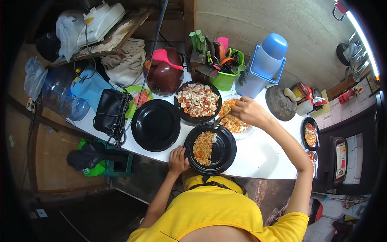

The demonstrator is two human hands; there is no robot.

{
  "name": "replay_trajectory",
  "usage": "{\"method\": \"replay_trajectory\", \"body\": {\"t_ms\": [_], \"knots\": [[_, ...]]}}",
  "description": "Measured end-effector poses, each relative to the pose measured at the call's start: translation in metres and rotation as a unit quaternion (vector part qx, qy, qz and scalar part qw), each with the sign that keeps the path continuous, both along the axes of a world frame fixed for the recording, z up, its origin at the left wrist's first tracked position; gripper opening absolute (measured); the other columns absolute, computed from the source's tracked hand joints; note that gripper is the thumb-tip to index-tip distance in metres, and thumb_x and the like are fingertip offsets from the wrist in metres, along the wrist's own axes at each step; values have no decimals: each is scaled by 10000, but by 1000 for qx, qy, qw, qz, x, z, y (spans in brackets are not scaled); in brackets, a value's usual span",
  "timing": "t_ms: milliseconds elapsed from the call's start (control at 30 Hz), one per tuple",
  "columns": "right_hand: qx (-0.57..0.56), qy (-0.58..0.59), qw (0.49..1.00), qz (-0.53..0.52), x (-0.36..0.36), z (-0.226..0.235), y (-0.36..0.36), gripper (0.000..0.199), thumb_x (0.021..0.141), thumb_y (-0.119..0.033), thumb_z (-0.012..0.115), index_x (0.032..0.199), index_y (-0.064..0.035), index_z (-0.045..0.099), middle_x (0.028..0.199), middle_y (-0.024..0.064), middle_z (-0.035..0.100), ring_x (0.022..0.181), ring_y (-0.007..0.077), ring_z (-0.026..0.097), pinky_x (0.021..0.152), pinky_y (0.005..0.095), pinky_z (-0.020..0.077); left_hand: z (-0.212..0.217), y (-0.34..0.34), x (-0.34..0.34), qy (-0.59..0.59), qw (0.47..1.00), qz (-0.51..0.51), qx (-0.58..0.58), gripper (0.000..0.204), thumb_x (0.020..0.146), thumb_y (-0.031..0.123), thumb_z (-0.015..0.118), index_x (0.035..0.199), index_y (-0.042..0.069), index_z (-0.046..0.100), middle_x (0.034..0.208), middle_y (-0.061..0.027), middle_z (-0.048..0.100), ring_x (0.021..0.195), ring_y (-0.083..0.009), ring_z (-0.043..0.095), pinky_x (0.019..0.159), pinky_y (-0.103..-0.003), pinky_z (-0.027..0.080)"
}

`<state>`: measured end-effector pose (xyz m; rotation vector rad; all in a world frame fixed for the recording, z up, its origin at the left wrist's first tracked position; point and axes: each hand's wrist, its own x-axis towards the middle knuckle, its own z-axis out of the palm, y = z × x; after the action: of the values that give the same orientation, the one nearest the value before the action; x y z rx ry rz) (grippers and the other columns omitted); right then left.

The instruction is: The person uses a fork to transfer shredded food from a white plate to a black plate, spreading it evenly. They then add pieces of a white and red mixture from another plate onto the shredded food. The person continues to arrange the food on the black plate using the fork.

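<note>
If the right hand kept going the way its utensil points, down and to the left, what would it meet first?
Probably the chopped food on the near black plate; the right hand holds a utensil whose tip sits just over it. Depth is unclear.
</note>
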<state>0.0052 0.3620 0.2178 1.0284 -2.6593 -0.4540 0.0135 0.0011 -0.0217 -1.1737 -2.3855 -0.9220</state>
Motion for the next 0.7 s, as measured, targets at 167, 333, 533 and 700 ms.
{"method": "replay_trajectory", "body": {"t_ms": [167,333,533,700], "knots": [[-5,84,986,-145,-9,-4,9,94,823,-192,621,866,-133,681,771,-16,556,754,149,585,678,297,425,2,2,0,6,1000,0,2,442,864,253,495,1188,-46,518,1162,-238,578,1141,-392,549,961,-496,424],[-38,95,969,-227,-39,-18,-8,114,799,-150,621,901,-103,643,781,22,574,765,175,605,665,314,436,1,0,2,-1,1000,9,-1,443,867,251,490,1194,-46,522,1188,-234,579,1155,-385,546,976,-488,421],[-75,61,963,-253,-75,-37,-48,83,724,-96,618,780,-83,677,822,75,602,789,209,620,677,331,450,-4,0,1,5,1000,10,-2,460,854,247,499,1205,-50,525,1204,-236,581,1159,-384,549,991,-487,417],[47,66,956,-282,-90,-52,-78,61,714,-127,640,743,-99,686,826,57,604,810,186,614,683,321,446,-5,0,0,10,1000,8,4,470,852,247,504,1215,-50,527,1195,-243,587,1155,-385,554,988,-487,420]]}}
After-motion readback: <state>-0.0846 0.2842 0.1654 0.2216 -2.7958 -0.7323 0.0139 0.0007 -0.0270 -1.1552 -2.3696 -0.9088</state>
